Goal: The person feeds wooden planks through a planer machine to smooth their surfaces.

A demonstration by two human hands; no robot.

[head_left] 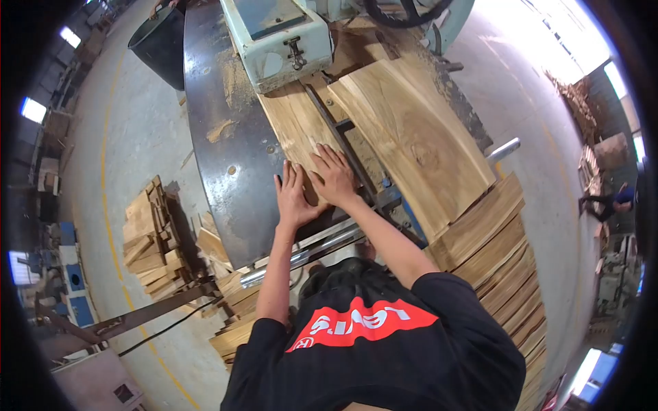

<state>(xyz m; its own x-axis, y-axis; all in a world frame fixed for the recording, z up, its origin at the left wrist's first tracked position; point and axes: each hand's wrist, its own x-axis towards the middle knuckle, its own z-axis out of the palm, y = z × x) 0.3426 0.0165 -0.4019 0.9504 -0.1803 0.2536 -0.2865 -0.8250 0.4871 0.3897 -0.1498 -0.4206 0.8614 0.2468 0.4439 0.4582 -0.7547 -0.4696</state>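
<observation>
A pale wooden board [286, 116] lies on the dark metal machine table [223, 175], its far end under the light green machine housing [288, 58]. Flat on the near part of this board rests my left hand [295, 200], fingers stretched forward and slightly spread. My right hand [334, 177] also presses on the board with its fingers extended, just right of the left one and close to the black metal fence [346, 137]. Neither hand is wrapped around anything. The board's near end is partly hidden by my hands.
A wide plank [418, 147] lies right of the fence. Stacked boards [504, 267] stand beside my right arm. Wood offcuts [147, 240] are piled on the left floor. A black bin [163, 44] stands upper left. A metal roller [329, 248] crosses the table's front. A person [620, 198] is far right.
</observation>
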